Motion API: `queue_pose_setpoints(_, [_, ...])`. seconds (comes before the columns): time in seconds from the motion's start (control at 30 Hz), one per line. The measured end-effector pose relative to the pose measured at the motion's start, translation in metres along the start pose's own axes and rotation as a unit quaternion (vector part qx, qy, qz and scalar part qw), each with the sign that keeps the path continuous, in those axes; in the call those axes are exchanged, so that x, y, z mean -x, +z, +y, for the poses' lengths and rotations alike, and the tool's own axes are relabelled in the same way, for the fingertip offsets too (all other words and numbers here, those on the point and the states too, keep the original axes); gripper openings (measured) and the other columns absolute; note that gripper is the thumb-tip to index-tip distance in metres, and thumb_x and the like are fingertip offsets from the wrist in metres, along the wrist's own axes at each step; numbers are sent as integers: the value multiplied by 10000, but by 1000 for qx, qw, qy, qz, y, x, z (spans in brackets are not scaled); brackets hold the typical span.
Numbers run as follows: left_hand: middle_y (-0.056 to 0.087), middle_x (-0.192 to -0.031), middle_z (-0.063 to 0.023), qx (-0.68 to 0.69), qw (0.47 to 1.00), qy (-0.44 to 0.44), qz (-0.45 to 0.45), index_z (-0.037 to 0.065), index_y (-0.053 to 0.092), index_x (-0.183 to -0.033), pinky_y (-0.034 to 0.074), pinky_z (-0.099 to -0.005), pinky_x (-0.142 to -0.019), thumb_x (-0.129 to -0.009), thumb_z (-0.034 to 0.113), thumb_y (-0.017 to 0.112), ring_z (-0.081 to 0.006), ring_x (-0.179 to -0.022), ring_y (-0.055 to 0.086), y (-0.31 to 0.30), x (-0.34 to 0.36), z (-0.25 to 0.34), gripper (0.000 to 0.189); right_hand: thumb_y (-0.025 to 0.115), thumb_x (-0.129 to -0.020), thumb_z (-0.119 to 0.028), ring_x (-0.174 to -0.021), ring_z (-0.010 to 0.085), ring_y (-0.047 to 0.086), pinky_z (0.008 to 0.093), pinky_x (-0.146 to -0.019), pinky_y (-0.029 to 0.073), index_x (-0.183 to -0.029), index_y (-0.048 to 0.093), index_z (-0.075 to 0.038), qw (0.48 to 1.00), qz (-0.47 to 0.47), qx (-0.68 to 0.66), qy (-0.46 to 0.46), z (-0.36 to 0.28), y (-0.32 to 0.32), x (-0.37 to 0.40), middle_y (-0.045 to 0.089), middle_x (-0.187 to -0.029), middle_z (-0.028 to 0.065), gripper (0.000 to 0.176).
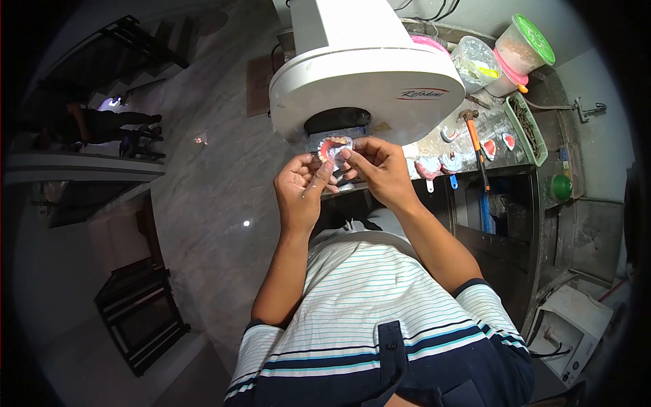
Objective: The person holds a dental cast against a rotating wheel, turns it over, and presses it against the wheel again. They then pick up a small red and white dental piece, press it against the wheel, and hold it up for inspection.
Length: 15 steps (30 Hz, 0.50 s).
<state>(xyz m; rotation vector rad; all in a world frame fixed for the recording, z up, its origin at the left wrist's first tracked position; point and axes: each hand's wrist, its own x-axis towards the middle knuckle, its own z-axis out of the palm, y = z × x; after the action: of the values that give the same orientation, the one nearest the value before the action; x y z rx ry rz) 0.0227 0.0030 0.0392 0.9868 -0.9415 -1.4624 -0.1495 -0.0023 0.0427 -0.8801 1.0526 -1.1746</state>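
Observation:
Between my fingertips is a dental cast [330, 150] with pink gum-like material and a row of pale teeth on white plaster. My left hand [300, 184] grips its left and near side, thumb bent against it. My right hand [384, 168] pinches its right side between thumb and fingers. The cast is held just in front of a white machine [366, 74] with a dark opening [337, 121]. My fingers hide parts of the cast's edges.
On the bench to the right lie dental impressions in trays [428, 166], a hammer [475, 139] and small pink-and-white casts [508, 141]. Beyond are a green tray [527, 129] of thin metal pieces, a clear bucket [475, 64] and a green-lidded tub [522, 47]. A person [108, 125] is far left.

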Motion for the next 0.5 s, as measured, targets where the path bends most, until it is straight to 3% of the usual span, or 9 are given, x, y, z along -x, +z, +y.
queue_pose_setpoints(0.17, [713,-940,-114,-31,999,17,8,-90,624,-1126,601,-266,-642,-971,29,717,-134,-759,694,1,0,2,217,743,-976,-115,-812,89,683,227,-655,580,-1092,721,48,1000,-2,16,-23,2,-2,-2,745,-934,78,201])
queue_pose_setpoints(0.27, [717,-955,-100,-52,995,78,11,-77,650,-1139,596,-282,-706,-949,8,726,-142,-808,701,-5,-3,-7,221,764,-950,-95,-815,100,695,251,-662,584,-1108,718,40,996,21,74,-39,-2,-2,-2,752,-944,81,213])
queue_pose_setpoints(0.33, [719,-988,-119,-248,942,222,34,-48,690,-1121,585,-328,-758,-894,-45,727,-208,-846,718,-10,-12,-10,230,783,-927,-81,-814,110,704,269,-666,586,-1118,715,37,991,43,114,-55,-1,-2,-3,757,-951,88,235])
queue_pose_setpoints(0.37, [719,-988,-119,-248,943,221,34,-48,690,-1121,585,-328,-758,-894,-45,727,-208,-846,718,-12,-15,-10,230,794,-895,-54,-799,143,714,289,-671,584,-1126,709,34,973,56,182,-129,3,-4,-7,754,-942,106,261])
queue_pose_setpoints(0.4, [712,-1010,-135,-319,910,261,34,-34,705,-1102,583,-351,-769,-866,-66,720,-251,-865,719,-14,-19,-9,239,805,-863,-28,-783,177,723,309,-676,582,-1134,703,30,945,69,249,-201,5,-5,-10,750,-933,125,295])
queue_pose_setpoints(0.43, [706,-1032,-151,-388,871,299,34,-20,720,-1084,581,-374,-780,-838,-87,712,-295,-885,719,-14,-21,-7,255,805,-863,-28,-783,177,723,309,-676,582,-1134,703,30,945,70,249,-201,6,-6,-12,750,-933,125,295])
queue_pose_setpoints(0.5, [701,-1040,-160,-405,858,313,36,-16,720,-1082,577,-388,-793,-831,-89,710,-321,-899,713,-10,-23,-3,261,801,-822,-2,-781,261,721,341,-684,572,-1140,694,10,903,55,336,-263,6,-7,-16,722,-926,168,336])
